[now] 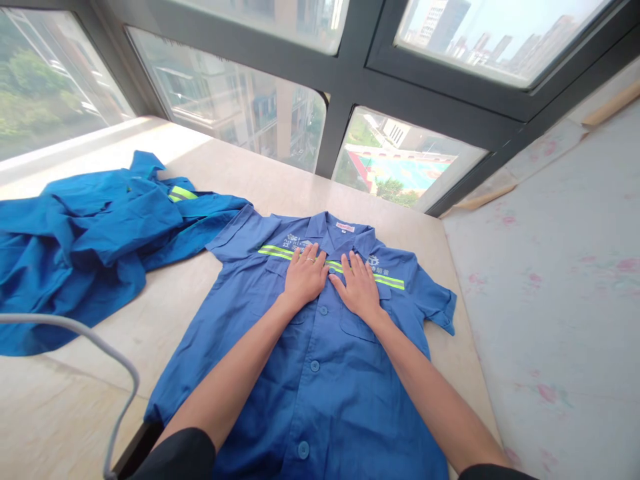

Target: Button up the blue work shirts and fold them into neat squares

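A blue short-sleeved work shirt (320,347) lies spread face up, buttoned down the front, its collar toward the window. A yellow-green reflective stripe (275,251) runs across its chest, with pale printed lettering above. My left hand (306,273) rests flat on the chest over the stripe, fingers stretched out, a ring on one finger. Beside it my right hand (357,287) also lies flat on the shirt, fingers spread, thumb near the button placket. Neither hand grips the cloth. Parts of the stripe and chest pockets are hidden under my hands.
A crumpled blue garment (100,227) with a reflective strip lies to the left, touching the shirt's left-side sleeve. A grey cable (100,340) curves across the lower left. The pale sill (240,160) meets dark-framed windows (345,87) ahead and a flowered wall (550,300) at right.
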The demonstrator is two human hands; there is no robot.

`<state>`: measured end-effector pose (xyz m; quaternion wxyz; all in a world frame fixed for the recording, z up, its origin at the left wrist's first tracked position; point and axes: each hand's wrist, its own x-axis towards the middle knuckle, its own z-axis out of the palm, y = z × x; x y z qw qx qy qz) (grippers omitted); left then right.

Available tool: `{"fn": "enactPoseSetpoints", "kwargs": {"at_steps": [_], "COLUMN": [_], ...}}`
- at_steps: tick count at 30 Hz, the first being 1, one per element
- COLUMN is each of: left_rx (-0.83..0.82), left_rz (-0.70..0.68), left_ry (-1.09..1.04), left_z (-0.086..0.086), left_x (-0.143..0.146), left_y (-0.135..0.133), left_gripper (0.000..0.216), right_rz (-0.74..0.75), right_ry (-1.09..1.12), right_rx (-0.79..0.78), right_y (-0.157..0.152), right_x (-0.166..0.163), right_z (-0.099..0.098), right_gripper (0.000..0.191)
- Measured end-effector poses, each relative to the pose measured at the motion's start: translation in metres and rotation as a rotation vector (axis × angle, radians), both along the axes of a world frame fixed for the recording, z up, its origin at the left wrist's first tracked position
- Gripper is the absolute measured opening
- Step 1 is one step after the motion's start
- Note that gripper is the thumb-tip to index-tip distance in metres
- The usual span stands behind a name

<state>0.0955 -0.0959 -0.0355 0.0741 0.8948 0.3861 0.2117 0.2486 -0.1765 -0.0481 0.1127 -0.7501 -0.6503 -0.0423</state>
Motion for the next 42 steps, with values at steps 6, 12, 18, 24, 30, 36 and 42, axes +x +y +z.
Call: {"fn": "enactPoseSetpoints", "kwargs": {"at_steps": [6, 12, 18, 24, 30, 36, 42], "left_rx": [0.012, 0.000, -0.033, -0.024, -0.048, -0.028, -0.051], "left_rz": [-0.018, -0.027, 0.131, 0.211, 0.331, 0.484, 0.493], "left_ry": [0.029, 0.081, 0.123, 0.191, 0.191, 0.197, 0.236], "left_z": [-0.001, -0.004, -0.004, -0.003, -0.001, -0.001, 0.000], "left_x": [-0.002, -0.030, -0.084, -0.126, -0.132, -0.136, -0.141], "left_y": [0.003, 0.010, 0.020, 0.027, 0.031, 0.039, 0.046], "left_gripper": [0.046, 0.057, 0.067, 0.069, 0.073, 0.071, 0.072], "right_rz": [-0.009, -0.015, -0.001, -0.082, -0.180, -0.229, -0.228], "right_ry": [-0.025, -0.042, -0.034, -0.065, -0.100, -0.116, -0.098], "right_rx": [-0.031, -0.067, -0.134, -0.160, -0.187, -0.204, -0.194], "right_y": [0.001, -0.002, -0.007, -0.015, -0.032, -0.043, -0.045], "right_x": [0.001, 0.011, 0.031, 0.055, 0.089, 0.111, 0.113], "right_z": [0.001, 0.004, 0.005, 0.001, 0.001, 0.003, 0.005], "right_gripper": [0.066, 0.065, 0.068, 0.066, 0.064, 0.063, 0.064]}}
